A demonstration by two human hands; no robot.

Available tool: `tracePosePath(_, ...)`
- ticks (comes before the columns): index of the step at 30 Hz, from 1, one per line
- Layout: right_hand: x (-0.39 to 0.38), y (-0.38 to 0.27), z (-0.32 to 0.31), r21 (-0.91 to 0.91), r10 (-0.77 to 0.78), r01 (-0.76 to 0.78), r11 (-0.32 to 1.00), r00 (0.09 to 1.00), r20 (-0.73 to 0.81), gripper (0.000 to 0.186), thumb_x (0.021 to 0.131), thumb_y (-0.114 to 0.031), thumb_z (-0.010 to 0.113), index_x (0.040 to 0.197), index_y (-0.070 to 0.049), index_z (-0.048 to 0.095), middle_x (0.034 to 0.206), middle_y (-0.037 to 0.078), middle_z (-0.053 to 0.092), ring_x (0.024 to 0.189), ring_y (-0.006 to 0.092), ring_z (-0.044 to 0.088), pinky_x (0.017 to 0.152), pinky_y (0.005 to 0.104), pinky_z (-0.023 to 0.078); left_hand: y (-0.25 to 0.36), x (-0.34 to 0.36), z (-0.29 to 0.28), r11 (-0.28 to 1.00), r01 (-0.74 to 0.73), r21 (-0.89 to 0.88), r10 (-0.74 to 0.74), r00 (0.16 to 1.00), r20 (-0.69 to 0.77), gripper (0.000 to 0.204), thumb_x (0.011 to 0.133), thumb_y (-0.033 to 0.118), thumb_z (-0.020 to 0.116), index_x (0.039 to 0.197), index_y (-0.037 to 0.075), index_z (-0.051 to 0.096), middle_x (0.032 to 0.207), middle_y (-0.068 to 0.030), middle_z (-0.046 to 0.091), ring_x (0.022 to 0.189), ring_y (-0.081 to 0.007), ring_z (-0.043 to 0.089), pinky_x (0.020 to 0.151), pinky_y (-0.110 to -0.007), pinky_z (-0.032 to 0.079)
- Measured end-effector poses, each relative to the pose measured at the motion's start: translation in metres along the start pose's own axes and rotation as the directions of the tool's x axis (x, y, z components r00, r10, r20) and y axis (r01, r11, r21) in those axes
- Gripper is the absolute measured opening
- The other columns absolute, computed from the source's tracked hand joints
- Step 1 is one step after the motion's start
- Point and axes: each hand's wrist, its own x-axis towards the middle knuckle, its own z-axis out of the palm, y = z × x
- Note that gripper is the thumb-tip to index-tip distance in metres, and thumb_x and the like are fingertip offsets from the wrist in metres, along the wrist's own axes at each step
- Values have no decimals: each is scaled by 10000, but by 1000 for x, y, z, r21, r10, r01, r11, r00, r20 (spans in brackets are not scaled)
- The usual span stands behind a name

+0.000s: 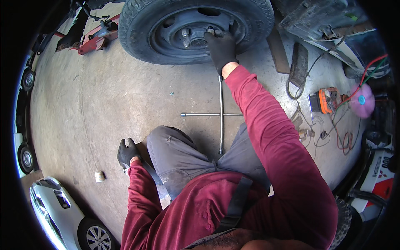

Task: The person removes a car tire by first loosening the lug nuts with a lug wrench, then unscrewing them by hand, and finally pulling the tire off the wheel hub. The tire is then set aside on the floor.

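Note:
A steel wheel with a black tire (137, 37) stands at the top of the head view. My right hand (221, 48), in a black glove, is at its hub, fingers pinched on a lug nut (210, 31); part of the grip is hidden by the glove. Other lug nuts (186, 41) show beside it. A cross-shaped wrench (221, 113) lies on the floor below the wheel, partly behind my right arm. My left hand (127, 153), also gloved, is low beside my left knee, fingers bent and apart, near a dark flat piece (142, 149); contact with it is unclear.
A red floor jack (93, 41) is at upper left. Metal plates (278, 50), an orange-and-black device (328, 100) with cables and a pink disc (362, 101) lie to the right, under car bodywork (316, 21). A white car (54, 200) and a small cup (99, 176) are at lower left.

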Motion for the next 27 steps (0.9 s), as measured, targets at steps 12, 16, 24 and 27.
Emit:
tracePosePath(12, 6, 9, -4, 191, 230, -245, 951, 968, 96, 259, 952, -209, 696, 1126, -21, 655, 920, 87, 703, 694, 187, 695, 589, 336, 590, -1, 3, 1, 1000, 25, -10, -25, 999, 35, 557, 938, 542, 626, 1313, 142, 725, 1248, -121, 749, 1133, -319, 700, 1028, -462, 506)
tracePosePath(16, 5, 6, -5, 37, 167, -168, 985, 985, 35, 260, 960, -208, 692, 1136, -21, 653, 915, 90, 702, 699, 192, 703, 594, 328, 596, -1, 3, 1, 998, 43, -41, -40, 997, 67, 569, 937, 546, 613, 1332, 148, 714, 1273, -136, 730, 1228, -338, 637, 1089, -482, 448)
tracePosePath(24, 0, -1, -5, 265, 228, -242, 934, 970, 81, 224, 969, -210, 682, 1106, -35, 646, 898, 70, 671, 699, 212, 712, 605, 355, 607, 3, -2, -6, 1000, 1, 18, -1, 1000, 7, 553, 940, 538, 632, 1305, 133, 726, 1251, -129, 749, 1108, -306, 721, 1014, -446, 522)
tracePosePath(27, -4, -8, -9, 245, 256, -272, 931, 962, 96, 277, 967, -229, 667, 1122, -1, 634, 904, 82, 657, 683, 209, 701, 577, 342, 602, 2, -1, -6, 1000, 21, -12, -20, 999, 38, 563, 937, 538, 625, 1315, 132, 720, 1265, -134, 740, 1155, -318, 689, 1043, -458, 494)
